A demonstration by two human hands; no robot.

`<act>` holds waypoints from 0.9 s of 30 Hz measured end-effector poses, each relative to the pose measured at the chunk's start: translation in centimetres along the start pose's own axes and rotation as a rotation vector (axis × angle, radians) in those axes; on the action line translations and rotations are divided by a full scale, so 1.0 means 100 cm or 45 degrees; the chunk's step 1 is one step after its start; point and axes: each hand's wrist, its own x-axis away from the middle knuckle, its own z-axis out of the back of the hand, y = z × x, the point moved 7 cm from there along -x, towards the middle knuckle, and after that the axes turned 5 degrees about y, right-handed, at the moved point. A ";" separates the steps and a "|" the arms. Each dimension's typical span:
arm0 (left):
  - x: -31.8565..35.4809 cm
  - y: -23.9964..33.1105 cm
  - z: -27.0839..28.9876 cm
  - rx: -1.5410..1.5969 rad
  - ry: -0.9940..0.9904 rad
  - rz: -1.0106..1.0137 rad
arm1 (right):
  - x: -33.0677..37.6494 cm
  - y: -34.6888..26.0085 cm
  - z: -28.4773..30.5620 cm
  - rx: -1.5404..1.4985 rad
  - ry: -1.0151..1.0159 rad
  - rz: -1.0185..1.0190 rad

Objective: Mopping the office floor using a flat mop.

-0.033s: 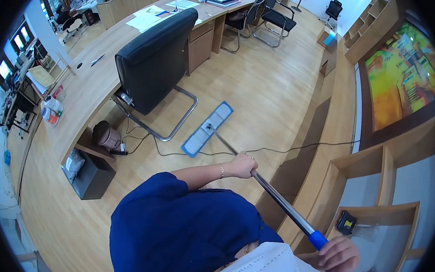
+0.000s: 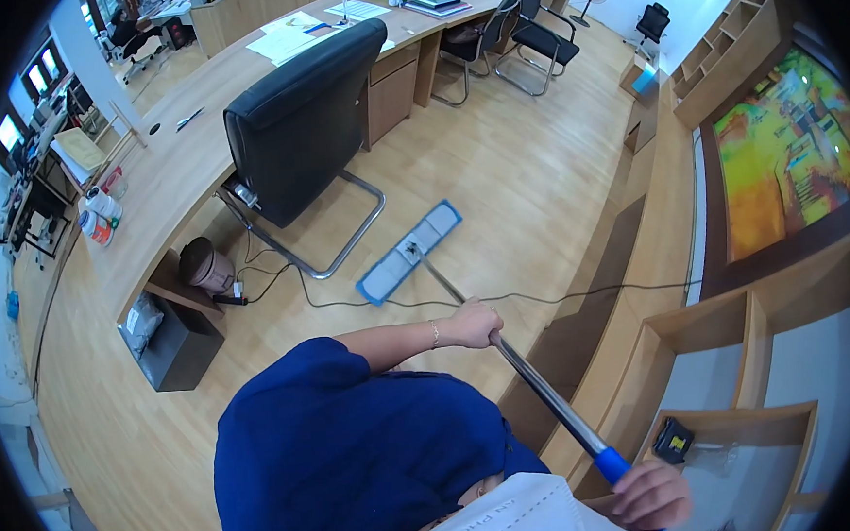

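A flat mop [image 2: 410,252] with a grey-white top and blue fringe lies on the wooden floor, slanted, just right of the black office chair's metal base. Its silver pole [image 2: 550,394] runs from the pad back towards my body on the right. Partway along that pole, my left hand [image 2: 472,323] is closed around it, a bracelet at the wrist. My right hand [image 2: 651,495] wraps the upper end by the blue grip [image 2: 611,464]. The lower side of that hand is partly hidden.
A black cable [image 2: 563,298] crosses the floor beside the pad. The office chair [image 2: 305,127] stands at the curved desk [image 2: 171,164], with a waste bin [image 2: 206,264] and a dark box [image 2: 177,344] below. Wooden shelves [image 2: 736,422] line the right. People sit far left.
Very little differs. My right hand and the blue grip have shifted slightly left, and the mop pad sits slightly further right in view.
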 end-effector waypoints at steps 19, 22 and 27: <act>-0.176 -0.205 -0.003 0.108 0.150 0.638 | -0.051 0.271 0.124 0.101 -0.045 0.097; -0.201 -0.243 0.011 0.057 0.456 0.546 | -0.066 0.331 0.170 -0.008 0.077 -0.139; -0.221 -0.183 0.094 0.384 0.626 0.699 | -0.090 0.423 0.214 -0.033 0.046 -0.112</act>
